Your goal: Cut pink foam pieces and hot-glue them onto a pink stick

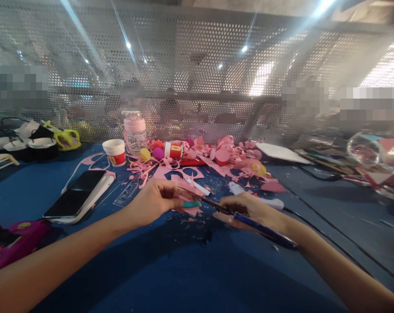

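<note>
My left hand (pixel 159 198) is closed, pinching a piece of pink paper (pixel 187 184) between thumb and fingers. Something teal (pixel 190 204) shows at its thumb tip; whether it is a nail or a cover I cannot tell. In my right hand (pixel 249 211) is a pair of scissors with blue handles (pixel 265 230), seen nearly edge-on. Their dark blades point left and reach the paper beside my left fingertips. Just beyond both hands lies a heap of pink paper scraps (pixel 229 150). Behind my right hand rests a white corded tool (pixel 271 202).
On the left are a phone (pixel 76 193) on a white object, a paper cup (pixel 114 152), dark cups (pixel 43 148) and a purple item (pixel 24 239). A pink-lidded bottle (pixel 134 132) stands before the perforated metal screen (pixel 200 56). A clear round container (pixel 379 161) is at right.
</note>
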Demonstrator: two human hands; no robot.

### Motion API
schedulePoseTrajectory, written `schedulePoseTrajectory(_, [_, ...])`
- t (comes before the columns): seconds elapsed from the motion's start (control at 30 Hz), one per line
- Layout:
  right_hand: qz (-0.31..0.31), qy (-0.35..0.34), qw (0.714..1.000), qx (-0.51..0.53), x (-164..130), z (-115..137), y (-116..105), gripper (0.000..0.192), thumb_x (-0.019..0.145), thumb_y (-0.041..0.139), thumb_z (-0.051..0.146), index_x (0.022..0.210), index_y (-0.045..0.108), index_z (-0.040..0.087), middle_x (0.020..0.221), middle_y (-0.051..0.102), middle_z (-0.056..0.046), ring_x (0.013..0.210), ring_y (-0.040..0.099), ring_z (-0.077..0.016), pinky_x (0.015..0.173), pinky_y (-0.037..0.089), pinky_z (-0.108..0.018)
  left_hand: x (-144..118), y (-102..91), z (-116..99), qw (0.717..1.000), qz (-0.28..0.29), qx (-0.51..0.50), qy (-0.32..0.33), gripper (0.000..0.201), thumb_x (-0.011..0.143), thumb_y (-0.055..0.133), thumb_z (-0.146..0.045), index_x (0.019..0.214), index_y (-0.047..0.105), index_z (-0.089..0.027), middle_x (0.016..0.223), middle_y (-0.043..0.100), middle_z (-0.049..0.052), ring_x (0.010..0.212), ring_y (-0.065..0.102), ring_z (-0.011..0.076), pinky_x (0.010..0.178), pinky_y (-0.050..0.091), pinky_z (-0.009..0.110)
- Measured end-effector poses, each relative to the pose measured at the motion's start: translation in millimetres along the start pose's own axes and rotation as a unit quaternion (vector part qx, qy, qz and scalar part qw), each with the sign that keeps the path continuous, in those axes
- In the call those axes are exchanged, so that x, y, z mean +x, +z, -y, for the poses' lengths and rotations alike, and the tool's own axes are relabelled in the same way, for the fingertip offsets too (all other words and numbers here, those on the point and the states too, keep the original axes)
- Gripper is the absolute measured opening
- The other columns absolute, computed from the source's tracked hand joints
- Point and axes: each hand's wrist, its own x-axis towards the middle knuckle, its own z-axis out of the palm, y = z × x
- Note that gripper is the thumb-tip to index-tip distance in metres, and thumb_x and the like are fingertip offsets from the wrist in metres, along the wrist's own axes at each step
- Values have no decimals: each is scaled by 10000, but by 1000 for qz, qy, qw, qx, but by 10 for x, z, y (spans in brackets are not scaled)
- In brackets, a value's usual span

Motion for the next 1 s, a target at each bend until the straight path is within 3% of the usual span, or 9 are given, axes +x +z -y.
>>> schedulePoseTrajectory(0.4, [-3, 6, 1000, 4, 11, -6, 3, 427, 704, 483, 582, 669, 473, 157, 584, 275, 48, 531, 253, -80, 469, 194, -223, 1, 6, 6, 1000, -9, 1, 7, 119, 642, 654, -130, 753, 687, -157, 799, 704, 43, 726, 660, 178, 645, 550, 272])
schedulePoseTrajectory(0.57, [-25, 27, 999, 18, 13, 39, 25, 421, 734, 459, 574, 695, 478, 155, 608, 369, 26, 560, 331, -95, 495, 244, -234, -28, 65, -27, 997, -56, -10, 52, 32, 640, 660, -129, 665, 640, -131, 788, 692, 48, 727, 657, 176, 674, 549, 279])
schedulePoseTrajectory(0.73, [-59, 21, 998, 24, 32, 95, 71, 494, 697, 432, 648, 670, 483, 158, 609, 424, 11, 560, 369, -103, 483, 267, -230, -29, 62, -41, 989, -103, -70, 77, 329, 607, 711, -164, 789, 438, -192, 675, 622, -35, 627, 651, 159, 610, 557, 296])
schedulePoseTrajectory(0.83, [-94, 34, 995, 31, 64, 73, 125, 449, 735, 420, 610, 657, 466, 170, 573, 392, 21, 514, 349, -94, 469, 266, -236, -7, 53, -35, 982, -129, -118, 73, 507, 587, 736, -193, 917, 353, -226, 748, 592, -42, 622, 650, 162, 612, 559, 326])
schedulePoseTrajectory(0.9, [-112, 41, 991, 59, 90, 58, 176, 426, 743, 426, 593, 653, 450, 178, 559, 368, 26, 484, 330, -87, 452, 259, -240, 3, 59, -16, 977, -139, -150, 68, 479, 654, 690, -268, 968, 330, -232, 795, 587, -30, 649, 649, 161, 650, 551, 347])
schedulePoseTrajectory(1.0, [-135, 18, 985, 104, 124, 86, 273, 437, 704, 469, 612, 646, 426, 181, 572, 350, 32, 477, 306, -78, 435, 251, -234, -4, 83, 21, 974, -139, -170, 57, 315, 755, 564, -381, 951, 380, -216, 708, 587, -36, 608, 636, 140, 642, 538, 321])
